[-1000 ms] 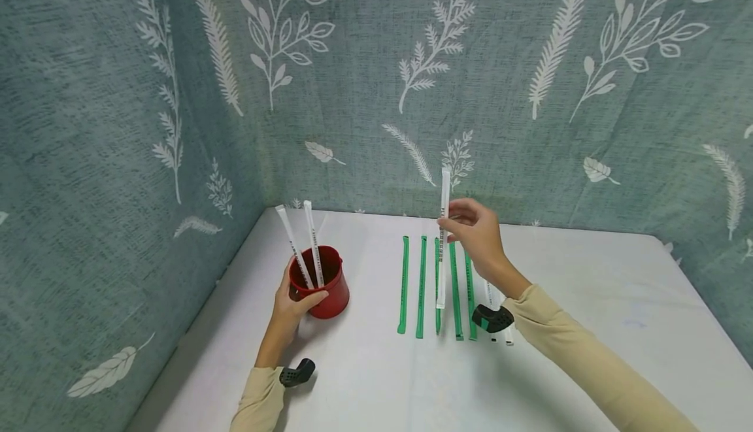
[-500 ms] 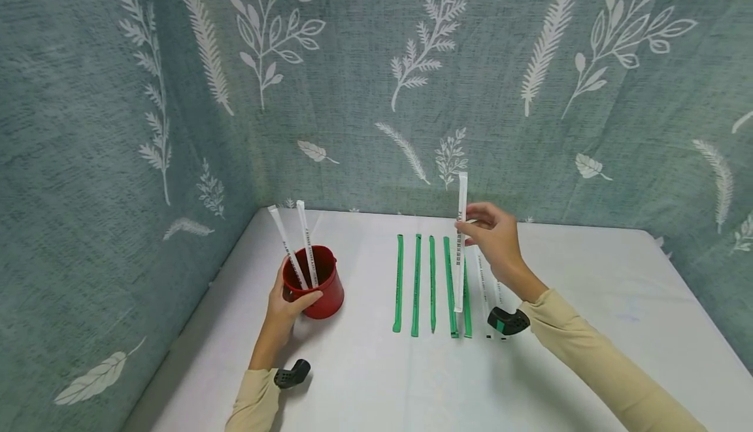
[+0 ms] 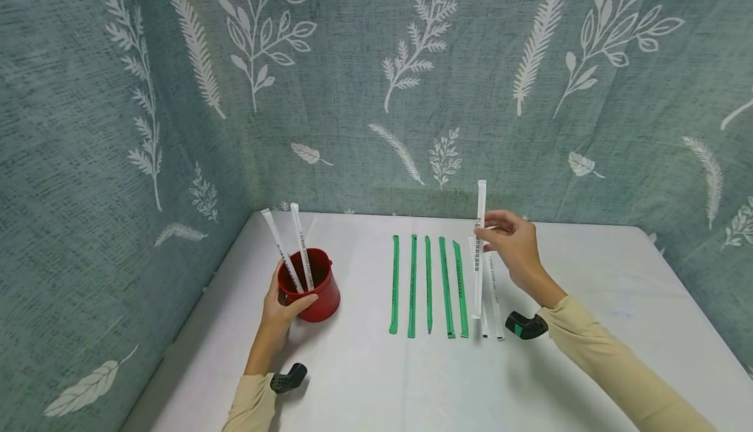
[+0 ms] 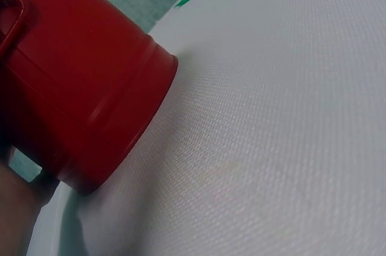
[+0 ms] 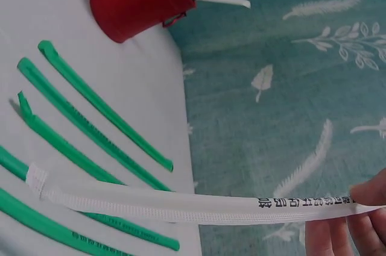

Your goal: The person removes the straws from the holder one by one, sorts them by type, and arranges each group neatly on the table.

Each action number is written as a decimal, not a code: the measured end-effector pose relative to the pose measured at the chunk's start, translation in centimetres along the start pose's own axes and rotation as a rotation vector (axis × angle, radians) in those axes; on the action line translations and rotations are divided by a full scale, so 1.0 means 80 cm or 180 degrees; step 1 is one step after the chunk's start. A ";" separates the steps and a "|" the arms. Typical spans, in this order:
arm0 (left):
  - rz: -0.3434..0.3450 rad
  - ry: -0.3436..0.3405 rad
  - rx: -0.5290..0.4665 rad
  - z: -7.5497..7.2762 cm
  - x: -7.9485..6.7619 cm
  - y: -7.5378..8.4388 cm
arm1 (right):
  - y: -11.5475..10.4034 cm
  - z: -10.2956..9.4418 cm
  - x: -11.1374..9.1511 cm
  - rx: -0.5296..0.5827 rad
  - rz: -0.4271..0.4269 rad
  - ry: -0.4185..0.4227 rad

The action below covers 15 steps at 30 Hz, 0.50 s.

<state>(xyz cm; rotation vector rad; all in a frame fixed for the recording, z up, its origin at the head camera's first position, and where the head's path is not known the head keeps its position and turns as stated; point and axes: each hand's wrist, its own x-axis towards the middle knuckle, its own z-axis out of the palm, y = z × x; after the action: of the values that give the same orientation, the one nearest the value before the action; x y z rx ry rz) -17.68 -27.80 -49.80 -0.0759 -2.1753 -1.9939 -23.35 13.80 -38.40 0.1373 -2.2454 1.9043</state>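
Observation:
My left hand [image 3: 280, 311] grips the side of a small red metal bucket [image 3: 325, 298], thumb along its rim. Two white paper-wrapped straws [image 3: 302, 252] lean in the bucket, their upper ends sticking out to the left. In my right hand [image 3: 514, 244] a white paper-wrapped straw [image 3: 479, 249] is pinched between thumb and fingers and held upright above the table. Just behind and below it lie two more white wrapped straws [image 3: 495, 301], partly hidden. In the right wrist view the held straw [image 5: 193, 205] stretches across, gripped at the right edge by the fingertips [image 5: 329, 238].
Several green wrapped straws [image 3: 412, 288] lie in a row on the white table [image 3: 365, 380], between the bucket and my right hand. A teal leaf-patterned cloth [image 3: 353, 92] hangs behind and along the left side. Black cameras [image 3: 525, 325] sit on both wrists.
My right hand has moved to the right with the white straw, from over the green straws to over the white ones. The left hand keeps its grip on the bucket; the head view has shifted slightly.

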 end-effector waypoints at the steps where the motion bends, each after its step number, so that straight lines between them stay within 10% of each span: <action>1: 0.0006 -0.0009 -0.0002 0.000 0.000 0.001 | 0.001 -0.002 0.000 -0.0014 0.0007 0.0013; 15: 0.0008 -0.0043 -0.0014 0.004 -0.005 0.016 | 0.022 -0.024 -0.010 -0.0254 0.0243 0.0090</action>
<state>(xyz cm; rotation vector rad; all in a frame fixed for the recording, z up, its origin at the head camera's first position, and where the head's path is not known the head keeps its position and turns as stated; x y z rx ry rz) -17.11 -27.32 -48.62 -0.0929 -2.1780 -2.0025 -22.75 15.92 -39.96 0.0131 -2.3355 1.8376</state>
